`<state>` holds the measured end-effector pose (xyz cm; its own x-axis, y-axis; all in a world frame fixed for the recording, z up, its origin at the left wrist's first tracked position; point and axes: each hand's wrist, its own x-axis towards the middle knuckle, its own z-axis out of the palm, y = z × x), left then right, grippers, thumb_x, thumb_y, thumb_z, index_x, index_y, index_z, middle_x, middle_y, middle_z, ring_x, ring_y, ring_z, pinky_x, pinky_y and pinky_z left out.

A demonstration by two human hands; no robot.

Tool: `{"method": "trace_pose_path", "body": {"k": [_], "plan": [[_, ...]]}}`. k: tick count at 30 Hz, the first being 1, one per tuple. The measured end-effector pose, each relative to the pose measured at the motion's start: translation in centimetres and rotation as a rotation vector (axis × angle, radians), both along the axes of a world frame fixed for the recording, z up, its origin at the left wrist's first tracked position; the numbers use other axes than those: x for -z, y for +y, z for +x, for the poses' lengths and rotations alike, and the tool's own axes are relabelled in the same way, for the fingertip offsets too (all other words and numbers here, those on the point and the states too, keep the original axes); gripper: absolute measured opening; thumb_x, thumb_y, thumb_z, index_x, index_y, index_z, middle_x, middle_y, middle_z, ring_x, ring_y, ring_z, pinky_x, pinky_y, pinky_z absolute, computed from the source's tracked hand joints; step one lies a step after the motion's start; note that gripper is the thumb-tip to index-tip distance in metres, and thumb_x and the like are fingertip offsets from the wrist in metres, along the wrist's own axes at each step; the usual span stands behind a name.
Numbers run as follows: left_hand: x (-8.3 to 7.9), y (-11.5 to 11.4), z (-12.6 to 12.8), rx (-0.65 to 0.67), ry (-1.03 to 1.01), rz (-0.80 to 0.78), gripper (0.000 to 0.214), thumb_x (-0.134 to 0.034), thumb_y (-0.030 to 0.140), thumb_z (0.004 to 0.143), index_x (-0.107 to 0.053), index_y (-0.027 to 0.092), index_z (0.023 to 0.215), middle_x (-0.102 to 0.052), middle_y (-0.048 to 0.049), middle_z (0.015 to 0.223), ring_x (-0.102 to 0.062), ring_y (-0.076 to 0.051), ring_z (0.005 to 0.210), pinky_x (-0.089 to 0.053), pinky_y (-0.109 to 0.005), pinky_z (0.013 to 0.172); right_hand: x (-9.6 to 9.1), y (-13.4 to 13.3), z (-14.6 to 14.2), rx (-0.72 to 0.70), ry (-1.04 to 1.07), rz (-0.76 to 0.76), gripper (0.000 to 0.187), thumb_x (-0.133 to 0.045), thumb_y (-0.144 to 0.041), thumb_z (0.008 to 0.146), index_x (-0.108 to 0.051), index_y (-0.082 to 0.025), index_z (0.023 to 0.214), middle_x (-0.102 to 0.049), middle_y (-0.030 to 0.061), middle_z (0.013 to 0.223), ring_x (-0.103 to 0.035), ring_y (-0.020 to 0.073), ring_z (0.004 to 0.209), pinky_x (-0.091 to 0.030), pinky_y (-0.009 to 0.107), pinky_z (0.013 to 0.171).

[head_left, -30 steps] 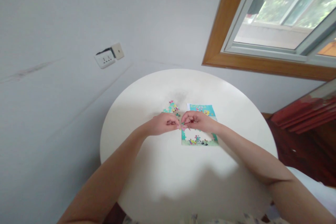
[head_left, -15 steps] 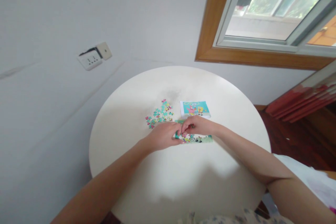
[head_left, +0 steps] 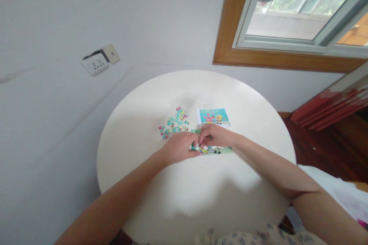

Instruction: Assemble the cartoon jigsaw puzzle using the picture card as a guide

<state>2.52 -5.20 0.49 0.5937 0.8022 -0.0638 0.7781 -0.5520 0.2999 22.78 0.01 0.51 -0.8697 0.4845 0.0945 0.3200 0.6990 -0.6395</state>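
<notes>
A partly joined jigsaw puzzle (head_left: 222, 151) lies flat on the white round table (head_left: 198, 191), its lower strip showing green, yellow and black. My left hand (head_left: 181, 147) rests at the puzzle's left end, thumb along the near edge and fingers over the far part, holding it. From the right, my right hand (head_left: 217, 136) reaches over the puzzle with thumb and fingertips pinched at its left part, on a small puzzle piece mostly hidden by the fingers. The two hands nearly touch. Much of the puzzle's upper part is covered by them.
Loose puzzle pieces (head_left: 175, 122), teal, pink and yellow, are spread beyond my left hand. A picture card (head_left: 214, 117) with cartoon figures lies just behind my right hand. Beyond the table are a wall with a socket (head_left: 96, 64) and a wood-framed window (head_left: 224, 51).
The camera view has shifted slightly. Both hands stay at the puzzle's left part, with only a slight movement of the right fingers.
</notes>
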Motion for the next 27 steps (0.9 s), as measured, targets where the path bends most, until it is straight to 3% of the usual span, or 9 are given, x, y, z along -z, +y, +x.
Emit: {"method": "trace_pose_path", "body": {"k": [5,10,13,19,27], "plan": [[0.1,0.0,0.1,-0.011,-0.009,-0.019,0.03,-0.065,0.049,0.079,-0.057,0.021,0.085,-0.065,-0.0008,0.087,-0.06,-0.021,0.085,-0.036,-0.027,0.07,0.0,-0.1,0.0,0.004,0.01,0.045,0.006,-0.072,-0.015,0.075,-0.075,-0.017,0.08,-0.064,0.0032,0.075,-0.058,0.0139,0.074,-0.045,0.023,0.07],[-0.2,0.4,-0.5,-0.031,-0.042,-0.037,0.024,-0.065,0.043,0.079,-0.057,0.022,0.086,-0.063,0.0003,0.085,-0.059,-0.019,0.082,-0.035,-0.026,0.067,-0.2,0.4,0.5,0.029,0.051,0.047,0.011,-0.063,-0.018,0.084,-0.073,-0.016,0.087,-0.064,0.0041,0.078,-0.058,0.0141,0.075,-0.046,0.025,0.071],[-0.8,1.2,-1.9,-0.101,-0.08,-0.046,0.017,-0.062,0.037,0.08,-0.057,0.022,0.084,-0.059,0.002,0.079,-0.055,-0.016,0.073,-0.033,-0.025,0.064,-0.2,0.6,0.8,0.048,0.045,0.06,0.009,-0.064,-0.019,0.083,-0.073,-0.017,0.084,-0.065,0.0036,0.079,-0.059,0.0142,0.076,-0.046,0.026,0.074],[-1.6,3.1,-5.6,-0.299,-0.19,0.011,0.014,-0.057,0.033,0.08,-0.055,0.02,0.084,-0.051,0.0038,0.068,-0.048,-0.013,0.059,-0.03,-0.024,0.056,-0.1,0.2,0.4,-0.046,0.008,0.04,0.007,-0.069,-0.022,0.08,-0.074,-0.018,0.079,-0.065,0.0025,0.072,-0.057,0.0134,0.071,-0.044,0.023,0.069],[-1.2,4.6,-8.8,-0.395,-0.308,0.076,0.018,-0.055,0.037,0.079,-0.056,0.02,0.084,-0.046,0.0053,0.062,-0.044,-0.012,0.056,-0.03,-0.024,0.055,-0.1,0.1,0.3,-0.072,0.028,0.072,0.008,-0.07,-0.024,0.081,-0.074,-0.017,0.078,-0.067,0.0027,0.071,-0.058,0.0133,0.069,-0.043,0.024,0.069]]}}
